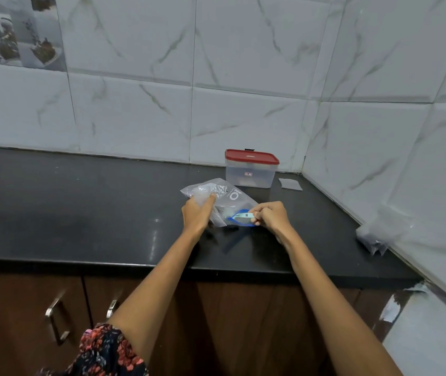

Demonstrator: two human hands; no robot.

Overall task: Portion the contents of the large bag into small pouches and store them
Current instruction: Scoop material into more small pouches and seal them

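Clear large bag (pixel 226 198) lies crumpled on counter.

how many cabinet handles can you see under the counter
2: one metal handle at the far left, another just to its right beside the person's left arm. The arms may hide more.

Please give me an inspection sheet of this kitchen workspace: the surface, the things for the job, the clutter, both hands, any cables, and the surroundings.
Surface: black countertop, glossy, a few dark bits near the hands.
Job's things: large bag, clear plastic with a blue end, lying on the counter; container with red lid on, behind it; small flat pouch to the container's right.
Clutter: crumpled clear plastic against the right wall.
Grips: left hand holds the bag's crumpled end; right hand pinches its blue end.
Cables: nothing seen.
Surroundings: white marble-look wall tiles; brown cabinet doors with metal handles below.
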